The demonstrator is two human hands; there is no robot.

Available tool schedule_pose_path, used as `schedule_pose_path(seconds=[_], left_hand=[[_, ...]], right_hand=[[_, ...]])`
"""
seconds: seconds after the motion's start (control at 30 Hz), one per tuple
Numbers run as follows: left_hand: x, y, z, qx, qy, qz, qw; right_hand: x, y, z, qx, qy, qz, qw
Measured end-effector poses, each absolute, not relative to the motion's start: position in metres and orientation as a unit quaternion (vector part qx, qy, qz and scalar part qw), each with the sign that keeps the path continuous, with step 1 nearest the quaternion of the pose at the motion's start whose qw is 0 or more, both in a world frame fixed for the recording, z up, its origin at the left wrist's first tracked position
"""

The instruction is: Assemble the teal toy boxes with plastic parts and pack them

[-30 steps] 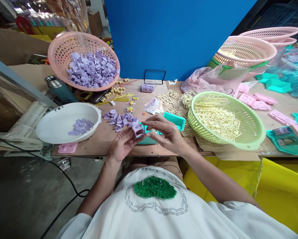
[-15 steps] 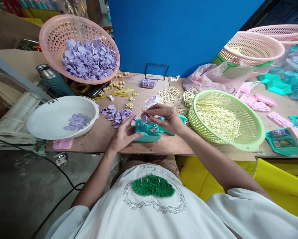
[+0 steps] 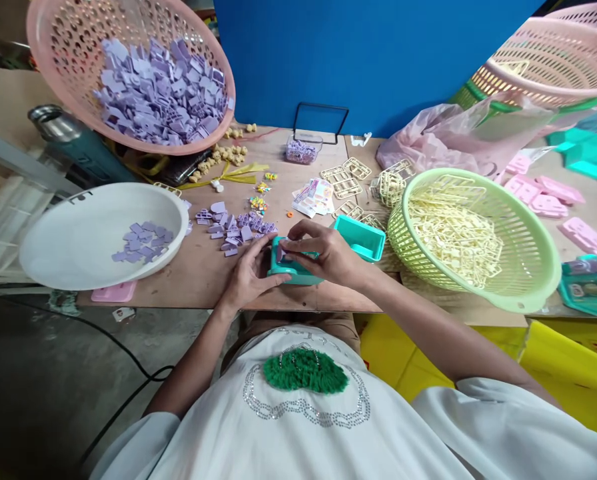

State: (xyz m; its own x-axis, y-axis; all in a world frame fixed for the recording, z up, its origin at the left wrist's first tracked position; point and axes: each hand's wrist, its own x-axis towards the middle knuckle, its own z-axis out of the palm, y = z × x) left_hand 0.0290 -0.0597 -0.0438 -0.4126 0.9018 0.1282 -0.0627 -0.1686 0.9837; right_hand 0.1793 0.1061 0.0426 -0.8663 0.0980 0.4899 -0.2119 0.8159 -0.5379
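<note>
A teal plastic box [image 3: 304,277] stands near the table's front edge. Around its left end is my left hand [image 3: 247,279], thumb along the near side, steadying it. My right hand [image 3: 324,252] pinches a small purple plastic piece [image 3: 281,252] down at the left part of the box top; the fingers hide much of the box. Behind my left hand lies a loose heap of purple pieces [image 3: 234,230]. An open teal tray [image 3: 361,248] sits just beyond my right wrist.
Left are a white bowl [image 3: 58,233], a tilted pink basket [image 3: 63,47] of purple pieces and a bottle [image 3: 86,150]. A green basket [image 3: 536,250] of cream frames stands right. Stickers [image 3: 312,197] and a small clear container [image 3: 303,152] lie behind. A blue panel [image 3: 368,60] rises at the back.
My right hand has lowered the purple piece from above the teal box down onto it. The left hand keeps its hold. The camera view has shifted slightly closer.
</note>
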Motion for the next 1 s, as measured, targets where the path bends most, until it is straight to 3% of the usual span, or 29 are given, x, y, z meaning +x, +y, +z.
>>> schedule_pose_path(seconds=[0.17,0.43,0.73,1.0], left_hand=[[0.034,-0.062,-0.038,0.399,0.528,0.659,0.356],[0.052,-0.074,-0.029,0.422,0.580,0.653,0.243],[0.021,-0.053,-0.031,0.420,0.510,0.610,0.438],[0.010,-0.050,-0.043,0.431,0.507,0.602,0.443]], right_hand=[[0.175,0.106,0.049,0.034,-0.938,0.262,0.226],[0.175,0.117,0.053,0.081,-0.942,0.251,0.205],[0.170,0.152,0.081,0.215,-0.950,0.221,0.053],[0.147,0.159,0.090,0.316,-0.927,0.202,-0.013]])
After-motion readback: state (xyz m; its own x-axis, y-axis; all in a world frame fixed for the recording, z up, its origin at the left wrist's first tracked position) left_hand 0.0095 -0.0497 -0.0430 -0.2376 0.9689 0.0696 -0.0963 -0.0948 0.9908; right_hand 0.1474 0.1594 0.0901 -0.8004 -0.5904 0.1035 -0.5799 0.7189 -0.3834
